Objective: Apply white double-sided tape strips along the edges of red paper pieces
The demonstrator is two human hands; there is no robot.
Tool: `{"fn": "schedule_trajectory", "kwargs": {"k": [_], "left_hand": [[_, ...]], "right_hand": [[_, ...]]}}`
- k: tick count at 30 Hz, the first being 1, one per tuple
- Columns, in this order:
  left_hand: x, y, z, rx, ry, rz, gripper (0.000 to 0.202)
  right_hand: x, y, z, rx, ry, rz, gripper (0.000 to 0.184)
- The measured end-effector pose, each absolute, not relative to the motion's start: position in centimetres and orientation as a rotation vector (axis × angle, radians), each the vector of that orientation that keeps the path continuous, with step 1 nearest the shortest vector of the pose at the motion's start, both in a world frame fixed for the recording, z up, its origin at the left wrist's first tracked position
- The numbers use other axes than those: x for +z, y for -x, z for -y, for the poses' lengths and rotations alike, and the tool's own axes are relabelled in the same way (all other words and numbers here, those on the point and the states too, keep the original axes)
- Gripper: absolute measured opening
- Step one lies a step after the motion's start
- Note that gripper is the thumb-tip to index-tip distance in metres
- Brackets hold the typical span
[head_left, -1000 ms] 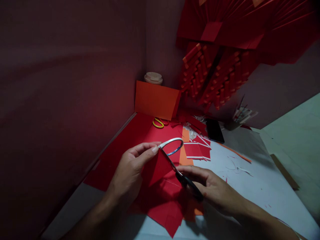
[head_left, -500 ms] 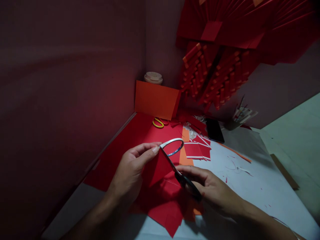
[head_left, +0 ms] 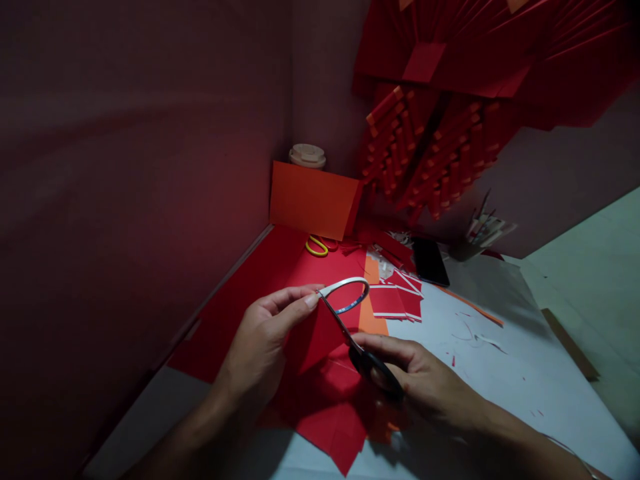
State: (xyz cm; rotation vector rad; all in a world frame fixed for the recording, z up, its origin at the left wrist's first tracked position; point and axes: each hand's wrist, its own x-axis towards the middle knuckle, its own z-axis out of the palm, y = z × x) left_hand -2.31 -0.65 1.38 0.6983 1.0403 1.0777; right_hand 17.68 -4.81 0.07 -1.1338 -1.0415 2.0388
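My left hand [head_left: 263, 347] pinches the top corner of a folded red paper piece [head_left: 316, 337] between thumb and forefinger. A thin white strip [head_left: 345, 287] curls off that corner in a loop. My right hand [head_left: 425, 383] is closed on the dark handles of a pair of scissors [head_left: 367, 360]. Their blades run up along the paper's right edge toward my left fingertips. Below both hands lies a pile of red paper squares [head_left: 335, 413] on the white table [head_left: 500, 373].
Yellow-and-red scissors [head_left: 317, 245] lie by an upright orange card [head_left: 313, 200] near the corner, a lidded jar [head_left: 307, 155] behind it. Cut red pieces [head_left: 395, 297], a black phone [head_left: 429, 261], paper scraps and hanging red paper decorations [head_left: 450, 133] fill the back.
The scissors and my right hand have edged slightly up and left along the paper's edge. My left hand holds still.
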Motion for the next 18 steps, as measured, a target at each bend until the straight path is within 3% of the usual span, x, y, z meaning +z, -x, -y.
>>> {"fn": "schedule_trajectory", "kwargs": {"k": [9, 12, 18], "left_hand": [[1.6, 2.8, 0.7, 1.128, -0.702, -1.065, 0.027], [1.8, 2.9, 0.6, 1.157, -0.65, -1.057, 0.03], [2.2, 2.9, 0.5, 1.189, -0.615, -1.065, 0.029]], "right_hand": [[-0.4, -20.6, 3.3, 1.769, 1.327, 1.253, 0.041], [0.3, -22.9, 2.3, 1.624, 1.367, 1.558, 0.04], [0.0, -24.8, 0.9, 0.888, 1.528, 2.285, 0.031]]}}
